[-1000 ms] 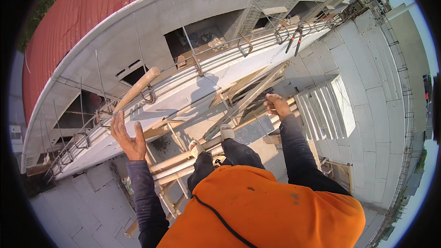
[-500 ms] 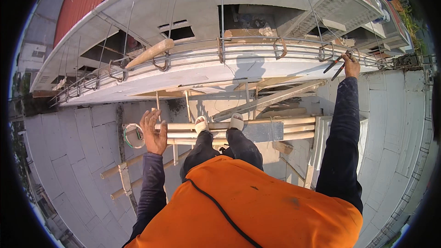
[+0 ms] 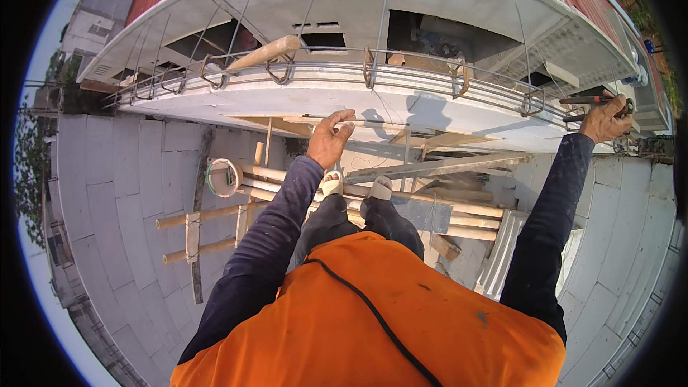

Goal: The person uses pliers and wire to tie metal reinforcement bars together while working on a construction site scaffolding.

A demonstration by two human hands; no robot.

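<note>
My right hand [image 3: 608, 120] is closed around a pair of pincers [image 3: 577, 100] at the far right, beside the end of the rebar cage [image 3: 430, 79]. Two dark handles stick out leftward from that grip; the jaws are mostly hidden. In front of my feet, my left hand [image 3: 331, 140] reaches out below the cage, fingers half bent and thumb apart, with nothing visible in it. A thin wire [image 3: 389, 107] hangs from the cage to the right of that hand. Rusty stirrups [image 3: 369, 68] ring the long bars, and a rounded wooden piece [image 3: 265, 52] lies across them on the left.
I stand in sandals on bamboo poles [image 3: 466, 221] laid as a scaffold, high above ground. A round bucket [image 3: 224, 177] hangs at its left end. A sloping plank [image 3: 437, 167] lies ahead. Grey block walls [image 3: 129, 193] rise on both sides; upright rods [image 3: 525, 43] stand along the cage.
My left hand has swung up and right from above the bucket toward the cage. My right hand has moved further right with the pincers, and the view has shifted.
</note>
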